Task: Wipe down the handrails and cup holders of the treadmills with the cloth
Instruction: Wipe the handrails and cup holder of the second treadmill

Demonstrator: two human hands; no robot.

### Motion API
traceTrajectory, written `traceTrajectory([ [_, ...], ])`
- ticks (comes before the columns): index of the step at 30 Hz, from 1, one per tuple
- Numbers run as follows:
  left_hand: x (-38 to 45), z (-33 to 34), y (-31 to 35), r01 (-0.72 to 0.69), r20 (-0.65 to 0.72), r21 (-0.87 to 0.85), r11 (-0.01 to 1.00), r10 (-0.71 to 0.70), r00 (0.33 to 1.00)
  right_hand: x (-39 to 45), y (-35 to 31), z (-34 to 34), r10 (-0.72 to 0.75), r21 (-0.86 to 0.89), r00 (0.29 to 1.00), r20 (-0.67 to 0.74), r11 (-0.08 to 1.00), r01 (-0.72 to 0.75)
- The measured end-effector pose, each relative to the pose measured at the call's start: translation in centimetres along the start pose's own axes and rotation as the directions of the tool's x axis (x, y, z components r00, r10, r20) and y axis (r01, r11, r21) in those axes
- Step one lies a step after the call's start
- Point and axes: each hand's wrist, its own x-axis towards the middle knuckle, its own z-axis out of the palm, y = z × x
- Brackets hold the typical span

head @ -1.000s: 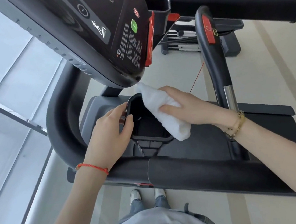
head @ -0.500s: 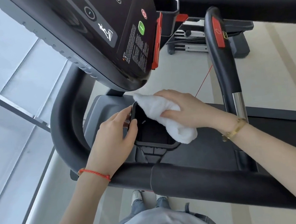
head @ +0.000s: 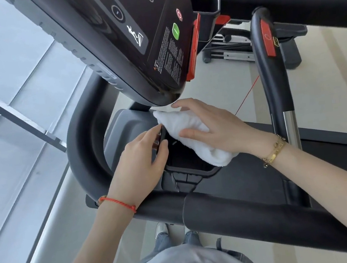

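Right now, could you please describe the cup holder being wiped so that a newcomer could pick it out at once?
Start at the big black console and drop to its lower tip. Just below sits the cup holder, a dark angular pocket in a grey tray. The left hand grips its left rim and the right hand presses a white cloth across it; the other holder stands untouched.

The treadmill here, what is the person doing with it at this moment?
A person is cleaning the treadmill's cup holder. The right hand presses a white cloth over the holder's far rim, just below the console. The left hand grips the holder's left edge. The curved handrail lies to the left of the holder; neither hand touches it.
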Motion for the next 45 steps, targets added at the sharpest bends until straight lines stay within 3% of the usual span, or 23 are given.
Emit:
traceTrajectory([
  [7,0.0,0.0,-0.1,-0.001,-0.005,-0.038,0.999,0.0,1.0,-1.2,-0.2,0.1,0.144,0.126,0.988,-0.063,0.983,-0.135],
  [13,-0.1,0.1,-0.3,-0.006,-0.014,-0.019,1.0,0.006,1.0,-4.8,-0.3,2.0,0.352,0.168,0.921,-0.163,0.93,-0.326],
  [18,-0.1,0.1,-0.4,-0.007,-0.004,-0.018,1.0,0.007,1.0,-3.8,-1.1,2.5,0.443,0.25,0.884,-0.148,0.882,-0.4],
  [22,-0.1,0.0,-0.4,-0.015,0.008,-0.026,1.0,0.015,1.0,-2.6,-0.8,1.5,0.386,0.271,0.918,-0.096,0.897,-0.349],
  [28,0.1,-0.1,-0.6,-0.019,0.033,-0.024,1.0,0.019,0.999,-7.0,-0.9,1.2,0.177,0.334,0.979,-0.103,0.933,-0.134],
  [30,0.1,-0.1,-0.6,-0.018,0.036,-0.03,0.999,0.019,0.999,-8.3,-1.3,0.8,0.161,0.35,0.984,-0.078,0.929,-0.124],
  [33,0.0,-0.1,-0.5,-0.027,0.044,-0.061,0.998,0.03,0.999,-9.5,-2.1,0.3,0.132,0.281,0.991,0.031,0.95,-0.135],
  [36,0.1,0.0,-0.4,-0.021,0.02,-0.094,0.995,0.023,1.0,-9.0,-3.2,1.0,0.021,-0.057,0.995,0.095,0.998,-0.015],
  [38,0.1,0.0,-0.5,-0.015,0.013,-0.113,0.993,0.017,1.0,-7.6,-4.4,1.6,-0.026,-0.248,0.991,0.131,0.967,0.059],
  [42,0.3,-0.3,-0.8,0.045,0.035,-0.228,0.973,-0.038,0.999,-4.8,-6.9,3.1,0.062,-0.276,0.976,0.208,0.961,-0.003],
  [45,0.4,-0.3,-1.0,0.065,0.033,-0.263,0.963,-0.058,0.998,-4.6,-7.1,3.1,0.07,-0.29,0.981,0.181,0.957,-0.015],
])
